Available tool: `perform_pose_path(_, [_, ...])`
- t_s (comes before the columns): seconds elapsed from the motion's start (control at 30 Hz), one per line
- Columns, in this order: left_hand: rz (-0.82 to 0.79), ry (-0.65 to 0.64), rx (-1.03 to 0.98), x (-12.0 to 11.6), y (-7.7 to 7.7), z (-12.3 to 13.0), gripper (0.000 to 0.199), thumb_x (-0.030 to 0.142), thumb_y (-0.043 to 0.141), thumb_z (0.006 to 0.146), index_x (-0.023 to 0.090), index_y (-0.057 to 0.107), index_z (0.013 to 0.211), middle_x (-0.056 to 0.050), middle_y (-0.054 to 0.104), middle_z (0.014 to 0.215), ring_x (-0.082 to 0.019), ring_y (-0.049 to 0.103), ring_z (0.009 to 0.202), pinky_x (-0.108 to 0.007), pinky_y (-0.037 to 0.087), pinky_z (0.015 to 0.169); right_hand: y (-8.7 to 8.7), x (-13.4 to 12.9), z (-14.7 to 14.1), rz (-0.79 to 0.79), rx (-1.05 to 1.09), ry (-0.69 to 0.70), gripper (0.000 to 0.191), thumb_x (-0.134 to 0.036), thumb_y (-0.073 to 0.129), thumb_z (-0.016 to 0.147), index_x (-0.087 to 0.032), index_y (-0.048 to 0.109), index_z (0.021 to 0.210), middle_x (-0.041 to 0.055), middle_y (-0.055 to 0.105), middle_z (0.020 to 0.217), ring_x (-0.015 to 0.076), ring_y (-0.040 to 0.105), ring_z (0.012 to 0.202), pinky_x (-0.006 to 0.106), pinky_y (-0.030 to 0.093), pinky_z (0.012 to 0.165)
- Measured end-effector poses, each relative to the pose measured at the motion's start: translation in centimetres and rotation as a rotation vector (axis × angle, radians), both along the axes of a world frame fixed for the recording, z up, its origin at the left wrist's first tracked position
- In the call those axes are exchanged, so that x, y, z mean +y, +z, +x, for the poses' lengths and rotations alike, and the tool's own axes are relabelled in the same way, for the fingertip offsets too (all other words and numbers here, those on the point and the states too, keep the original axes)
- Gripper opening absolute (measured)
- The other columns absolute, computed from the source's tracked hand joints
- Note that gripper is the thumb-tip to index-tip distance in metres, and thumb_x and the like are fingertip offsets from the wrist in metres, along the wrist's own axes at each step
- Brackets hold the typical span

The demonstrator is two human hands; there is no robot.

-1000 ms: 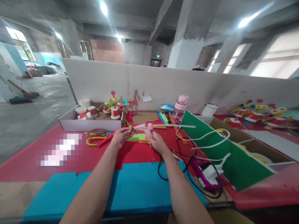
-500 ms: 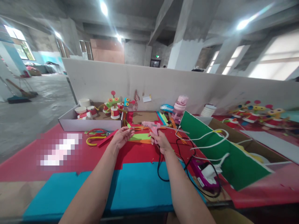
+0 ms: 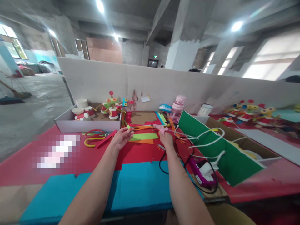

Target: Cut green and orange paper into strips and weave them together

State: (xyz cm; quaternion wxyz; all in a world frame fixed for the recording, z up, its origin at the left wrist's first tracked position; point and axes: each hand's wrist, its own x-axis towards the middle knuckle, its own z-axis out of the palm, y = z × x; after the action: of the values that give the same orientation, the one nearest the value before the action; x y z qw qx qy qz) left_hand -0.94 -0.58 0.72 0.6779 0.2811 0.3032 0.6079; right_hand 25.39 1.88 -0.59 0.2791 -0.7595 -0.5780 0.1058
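My left hand [image 3: 122,138] is closed in a pinch on a small light-green paper piece [image 3: 128,127], which sticks up past the fingertips. Farther right, my right hand [image 3: 166,139] grips a pink hot glue gun [image 3: 159,127] whose nozzle points left. The gun lies low over the far part of the red tabletop, and its handle is mostly hidden by my fingers. Between my hands are a green paper strip [image 3: 144,136] and an orange strip [image 3: 145,141]. Scissors with yellow handles [image 3: 90,143] rest left of my left hand.
At the back left, a white box [image 3: 87,125] holds paper cups and a springy paper-cup figure [image 3: 113,109]. A green-sided box [image 3: 217,150] and a purple power strip [image 3: 202,175] with cables stand on the right. Blue sheets [image 3: 142,187] cover the near edge.
My right hand has moved the glue gun away from my left hand, rightward and down toward the table. The left hand still pinches the green piece. The view has shifted slightly.
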Motion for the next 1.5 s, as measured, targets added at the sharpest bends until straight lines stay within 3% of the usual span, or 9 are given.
perform_pose_path(0.2, [0.0, 0.004, 0.001, 0.1, 0.0, 0.0, 0.019, 0.001, 0.064, 0.076, 0.014, 0.053, 0.084, -0.009, 0.073, 0.088, -0.013, 0.069, 0.065, -0.023, 0.056, 0.06, -0.1, -0.7, -0.3, 0.073, 0.059, -0.052, 0.025, -0.036, 0.054, 0.085, -0.015, 0.067, 0.081, 0.0096, 0.068, 0.068, 0.019, 0.065, 0.069, 0.025, 0.043, 0.061])
perform_pose_path(0.37, [0.004, -0.003, 0.008, -0.1, 0.2, 0.0, 0.021, 0.003, 0.068, 0.074, 0.015, 0.053, 0.083, -0.007, 0.072, 0.086, -0.013, 0.069, 0.064, -0.023, 0.056, 0.059, 1.4, -2.0, -1.6, 0.339, 0.089, -0.068, 0.026, -0.038, 0.057, 0.081, -0.015, 0.062, 0.092, 0.0143, 0.066, 0.094, 0.0229, 0.062, 0.083, 0.03, 0.046, 0.067])
perform_pose_path(0.47, [0.007, -0.02, 0.029, -0.3, 0.1, 0.3, 0.024, 0.006, 0.072, 0.071, 0.015, 0.053, 0.082, -0.007, 0.072, 0.088, -0.014, 0.07, 0.066, -0.024, 0.056, 0.06, 2.0, -3.3, -4.9, 0.449, 0.48, 0.189, 0.024, -0.039, 0.051, 0.083, -0.018, 0.06, 0.088, 0.0068, 0.065, 0.083, 0.0187, 0.062, 0.077, 0.028, 0.049, 0.066])
perform_pose_path(0.6, [0.005, -0.037, 0.093, -0.6, -0.1, 1.2, 0.027, 0.009, 0.076, 0.066, 0.015, 0.055, 0.083, -0.004, 0.07, 0.076, -0.015, 0.069, 0.066, -0.023, 0.054, 0.06, 1.6, -4.7, -9.9, 0.189, 1.133, 0.483, 0.03, -0.034, 0.065, 0.072, -0.023, 0.058, 0.1, -0.0038, 0.06, 0.066, 0.0127, 0.06, 0.059, 0.025, 0.052, 0.058])
perform_pose_path(0.7, [0.038, -0.023, 0.141, -0.7, -0.3, 1.9, 0.03, 0.015, 0.079, 0.063, 0.015, 0.057, 0.083, -0.002, 0.068, 0.074, -0.015, 0.067, 0.067, -0.022, 0.051, 0.058, 1.0, -5.0, -11.7, 0.167, 1.342, 0.469, 0.033, -0.029, 0.072, 0.067, -0.023, 0.058, 0.097, -0.005, 0.061, 0.065, 0.0111, 0.061, 0.058, 0.025, 0.053, 0.06])
perform_pose_path(0.83, [0.091, -0.02, 0.176, -0.9, -0.4, 2.6, 0.034, 0.022, 0.083, 0.058, 0.015, 0.057, 0.08, -0.001, 0.066, 0.068, -0.013, 0.063, 0.059, -0.022, 0.047, 0.053, 0.5, -5.0, -11.7, 0.126, 1.541, 0.478, 0.036, -0.027, 0.076, 0.064, -0.022, 0.057, 0.095, -0.0031, 0.065, 0.07, 0.0113, 0.065, 0.062, 0.027, 0.055, 0.068])
perform_pose_path(1.03, [0.117, -0.025, 0.189, -1.4, -0.2, 3.1, 0.034, 0.025, 0.084, 0.055, 0.015, 0.059, 0.076, 0.0, 0.065, 0.065, -0.012, 0.06, 0.058, -0.022, 0.045, 0.054, 0.2, -4.8, -11.6, 0.145, 1.631, 0.515, 0.043, -0.027, 0.078, 0.062, -0.023, 0.056, 0.099, -0.0015, 0.07, 0.076, 0.0142, 0.068, 0.069, 0.028, 0.054, 0.068])
perform_pose_path(1.27, [0.102, -0.02, 0.189, -1.5, -0.1, 3.2, 0.034, 0.025, 0.085, 0.055, 0.015, 0.058, 0.073, 0.002, 0.062, 0.063, -0.009, 0.057, 0.057, -0.02, 0.043, 0.053, -0.4, -4.3, -11.7, 0.218, 1.598, 0.487, 0.033, -0.031, 0.079, 0.062, -0.019, 0.062, 0.088, 0.0001, 0.069, 0.073, 0.013, 0.066, 0.065, 0.026, 0.053, 0.066])
perform_pose_path(1.5, [0.098, -0.024, 0.191, -1.5, -0.2, 3.2, 0.032, 0.025, 0.085, 0.055, 0.014, 0.06, 0.072, 0.002, 0.061, 0.065, -0.009, 0.057, 0.059, -0.019, 0.043, 0.055, -0.4, -4.2, -11.6, 0.175, 1.66, 0.474, 0.034, -0.029, 0.082, 0.058, -0.019, 0.061, 0.084, -0.0004, 0.069, 0.072, 0.0125, 0.066, 0.064, 0.026, 0.054, 0.063])
